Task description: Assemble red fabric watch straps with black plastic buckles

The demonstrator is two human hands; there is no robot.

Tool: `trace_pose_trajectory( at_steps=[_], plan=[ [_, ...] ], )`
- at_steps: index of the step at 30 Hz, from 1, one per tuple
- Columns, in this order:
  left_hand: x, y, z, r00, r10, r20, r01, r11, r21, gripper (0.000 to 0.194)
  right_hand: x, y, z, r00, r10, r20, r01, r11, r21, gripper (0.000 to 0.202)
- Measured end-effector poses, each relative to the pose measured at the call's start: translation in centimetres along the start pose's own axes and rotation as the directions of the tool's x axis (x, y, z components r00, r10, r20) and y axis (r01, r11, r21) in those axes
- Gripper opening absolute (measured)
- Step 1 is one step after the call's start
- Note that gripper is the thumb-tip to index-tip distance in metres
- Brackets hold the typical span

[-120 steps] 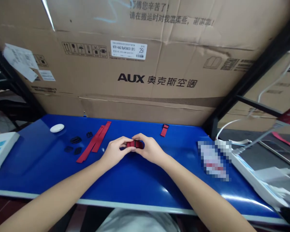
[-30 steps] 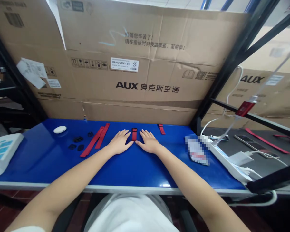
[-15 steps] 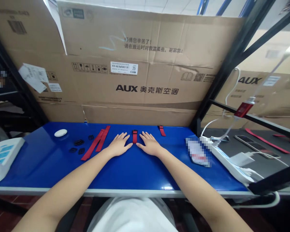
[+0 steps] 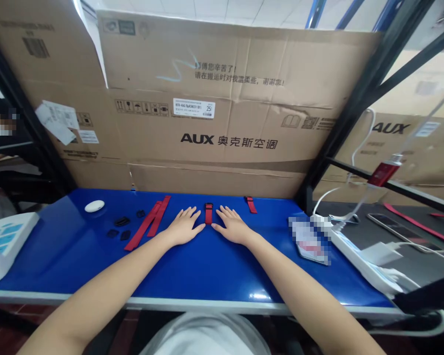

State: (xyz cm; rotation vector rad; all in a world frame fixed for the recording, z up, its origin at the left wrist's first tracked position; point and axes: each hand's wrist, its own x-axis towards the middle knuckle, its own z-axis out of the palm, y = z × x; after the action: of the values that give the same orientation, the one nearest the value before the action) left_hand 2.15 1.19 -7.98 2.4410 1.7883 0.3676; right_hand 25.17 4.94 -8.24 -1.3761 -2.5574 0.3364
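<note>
My left hand (image 4: 185,226) lies flat on the blue tabletop (image 4: 207,271) with its fingers spread, holding nothing. Mirroring it, my right hand (image 4: 232,224) rests palm down, also open. Between the two hands sits a short red strap with a black buckle (image 4: 208,215); both thumbs point toward its near end. A second red strap with a black buckle (image 4: 250,204) lies farther back, right of my right hand. Left of my left hand, two loose red straps (image 4: 148,224) overlap. Several black plastic buckle parts (image 4: 122,222) are scattered beside them.
A round white object (image 4: 94,206) and a white case with blue panels (image 4: 9,241) are on the left. At right lie a blurred phone-like item (image 4: 311,241) and a white power strip (image 4: 362,261) with cables. A cardboard panel (image 4: 207,172) walls the back.
The whole view has shifted slightly, with the scene sitting a little lower and to the right. Both hands stay in place around the buckled strap.
</note>
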Motion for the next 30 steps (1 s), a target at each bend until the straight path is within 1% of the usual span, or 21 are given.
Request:
trace_pose_trajectory(
  at_steps=[8, 19, 24, 30],
  plan=[
    [-0.08, 0.3, -0.39, 1.0, -0.007, 0.028, 0.007, 1.0, 0.015, 0.076, -0.04, -0.16, -0.14, 1.0, 0.008, 0.003, -0.008, 1.0, 0.008, 0.084],
    [0.02, 0.24, -0.35, 1.0, -0.012, 0.013, 0.013, 1.0, -0.025, 0.077, 0.04, 0.23, 0.16, 1.0, -0.004, -0.008, 0.004, 1.0, 0.0, 0.085],
    [0.05, 0.03, -0.17, 1.0, -0.003, 0.006, 0.003, 1.0, -0.022, 0.075, 0.12, 0.24, 0.19, 1.0, -0.005, -0.011, 0.004, 1.0, -0.005, 0.084],
    [0.12, -0.25, 0.1, 1.0, 0.008, 0.007, -0.007, 1.0, -0.01, 0.078, 0.02, 0.03, 0.08, 1.0, -0.001, -0.013, 0.001, 1.0, -0.004, 0.084]
  ],
)
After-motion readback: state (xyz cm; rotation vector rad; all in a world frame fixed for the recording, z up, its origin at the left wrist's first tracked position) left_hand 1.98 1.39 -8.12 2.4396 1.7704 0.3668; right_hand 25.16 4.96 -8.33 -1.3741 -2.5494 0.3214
